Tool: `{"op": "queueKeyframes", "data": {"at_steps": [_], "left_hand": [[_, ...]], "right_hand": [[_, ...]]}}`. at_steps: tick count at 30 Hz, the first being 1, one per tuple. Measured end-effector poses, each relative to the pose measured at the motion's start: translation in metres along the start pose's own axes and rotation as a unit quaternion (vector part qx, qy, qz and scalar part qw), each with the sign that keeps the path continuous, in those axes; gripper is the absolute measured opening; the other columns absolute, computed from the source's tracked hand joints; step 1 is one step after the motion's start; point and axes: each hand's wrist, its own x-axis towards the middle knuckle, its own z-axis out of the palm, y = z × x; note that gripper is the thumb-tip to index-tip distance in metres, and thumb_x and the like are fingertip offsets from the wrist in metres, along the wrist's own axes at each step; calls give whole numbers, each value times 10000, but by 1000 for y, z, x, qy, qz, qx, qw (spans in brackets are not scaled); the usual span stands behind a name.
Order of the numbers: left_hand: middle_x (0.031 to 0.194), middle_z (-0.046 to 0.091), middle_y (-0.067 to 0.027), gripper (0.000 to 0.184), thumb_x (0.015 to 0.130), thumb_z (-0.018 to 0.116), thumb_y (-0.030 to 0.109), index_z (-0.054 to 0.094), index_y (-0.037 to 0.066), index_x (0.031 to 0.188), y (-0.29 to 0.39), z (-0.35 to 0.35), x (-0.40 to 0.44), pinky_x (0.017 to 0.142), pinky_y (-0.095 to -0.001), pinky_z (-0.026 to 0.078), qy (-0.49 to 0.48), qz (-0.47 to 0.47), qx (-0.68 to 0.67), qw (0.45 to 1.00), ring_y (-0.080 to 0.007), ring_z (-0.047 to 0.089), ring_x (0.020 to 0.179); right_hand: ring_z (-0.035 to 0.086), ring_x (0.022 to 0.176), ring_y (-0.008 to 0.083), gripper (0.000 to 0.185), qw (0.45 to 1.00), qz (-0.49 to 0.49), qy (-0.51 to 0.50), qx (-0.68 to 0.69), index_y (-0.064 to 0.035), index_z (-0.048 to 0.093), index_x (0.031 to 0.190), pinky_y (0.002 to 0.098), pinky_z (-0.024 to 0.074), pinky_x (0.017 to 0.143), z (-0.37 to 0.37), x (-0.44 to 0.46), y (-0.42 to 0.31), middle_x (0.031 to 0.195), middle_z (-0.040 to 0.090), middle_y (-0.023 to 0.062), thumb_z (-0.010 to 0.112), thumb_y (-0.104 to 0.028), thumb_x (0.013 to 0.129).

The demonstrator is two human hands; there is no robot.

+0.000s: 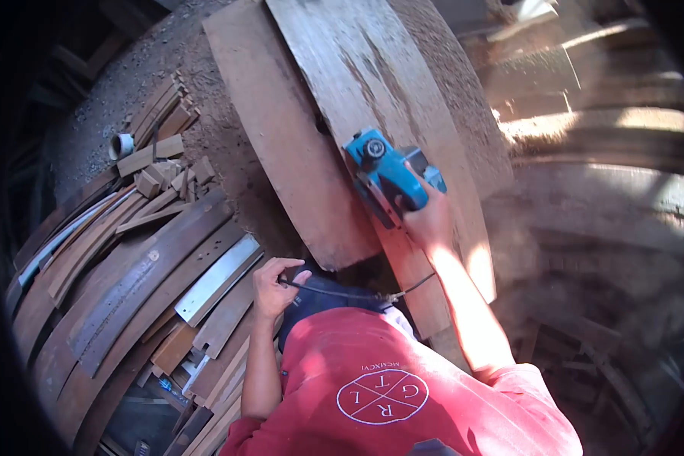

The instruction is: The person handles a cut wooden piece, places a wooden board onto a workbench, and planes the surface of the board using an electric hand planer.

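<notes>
A blue electric hand planer (387, 173) rests on a long wooden plank (372, 68), whose far part is weathered grey and whose near part looks freshly bared. My right hand (427, 216) is wrapped round the planer's handle. A dark power cord (334, 292) runs across in front of my red shirt toward my right forearm. My left hand (275, 287) is off to the left of the planks, with the cord held between thumb and fingers. Beside the first plank lies a second, reddish-brown board (281, 129), untouched by either hand.
Stacked boards and offcuts (144, 266) fill the left side. Small wood blocks (159, 171) and a white pipe piece (121, 146) lie on the ground farther up. More timber (585, 125) and dusty, sunlit haze are at the right.
</notes>
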Motion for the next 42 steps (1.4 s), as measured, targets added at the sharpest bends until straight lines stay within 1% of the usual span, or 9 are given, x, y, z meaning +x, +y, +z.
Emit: {"op": "queueKeyframes", "data": {"at_steps": [8, 14, 23, 28, 30, 32, 34, 38, 42], "left_hand": [[756, 678, -68, 247, 786, 894, 148, 801, 69, 1001, -15, -57, 89, 538, -316, 395, 10, -36, -26, 999, -148, 494, 542], [727, 612, -35, 214, 833, 853, 101, 794, 49, 1033, -27, -87, 123, 555, -277, 388, 23, -114, -104, 988, -91, 474, 582], [821, 649, -53, 253, 941, 720, 148, 784, 30, 1155, -35, -88, 124, 654, -282, 478, 63, -87, -167, 980, -139, 603, 705], [788, 638, -72, 261, 1004, 649, 178, 807, -10, 915, -64, -97, 70, 656, -318, 466, -10, -116, -133, 984, -165, 588, 690], [744, 617, -68, 348, 1039, 603, 203, 790, -21, 849, -81, -96, 42, 649, -310, 449, 23, -114, -146, 982, -150, 574, 697], [718, 590, -49, 372, 1044, 601, 232, 789, -23, 850, -88, -91, 20, 619, -278, 390, 62, -117, -172, 976, -117, 527, 674], [691, 545, -37, 335, 1028, 619, 218, 801, -21, 879, -82, -83, 4, 594, -285, 349, 68, -102, -152, 981, -111, 489, 647], [634, 470, -17, 259, 995, 674, 194, 822, 0, 906, -43, -32, -17, 570, -312, 325, -29, -50, -120, 991, -111, 439, 598], [774, 739, -148, 185, 918, 762, 157, 781, -10, 840, 11, 34, -41, 663, -359, 532, -210, 39, -41, 976, -232, 704, 688]], "right_hand": [[733, 962, 438, 596, 998, 21, 7, -64, -324, 681, 1402, 516, 583, 854, 42, 199, -161, 1016, 754, 246, 776, -228, 821], [735, 1018, 430, 315, 994, -58, 60, -75, -80, 799, 1086, 502, 589, 886, 89, 369, -259, 1059, 759, 255, 718, -229, 821], [723, 614, 240, 350, 993, -116, -1, 38, 12, 768, 868, 401, 567, 531, 130, 538, -324, 743, 742, 97, 791, -336, 833], [777, 830, 328, 473, 978, -200, 31, 48, 3, 781, 1029, 443, 593, 693, 100, 442, -259, 920, 765, 241, 781, -428, 837], [761, 901, 381, 427, 993, -55, 25, -100, -12, 775, 1071, 473, 584, 767, 35, 302, -261, 957, 761, 255, 763, -371, 840], [748, 980, 410, 348, 988, -137, 33, -59, -32, 777, 1096, 492, 571, 845, 12, 224, -188, 1015, 754, 281, 696, -286, 873], [743, 802, 245, 376, 993, -80, -22, 87, -27, 781, 1076, 403, 590, 746, -2, 146, -85, 881, 780, 135, 841, -304, 829], [737, 1143, 310, 589, 996, 81, 10, 38, -153, 678, 1399, 393, 554, 965, -59, -75, 49, 1173, 768, 190, 873, -235, 849], [730, 1138, 201, 665, 987, 151, 11, 54, -243, 599, 1508, 335, 544, 976, -101, -274, 182, 1184, 776, 176, 846, -136, 900]]}}
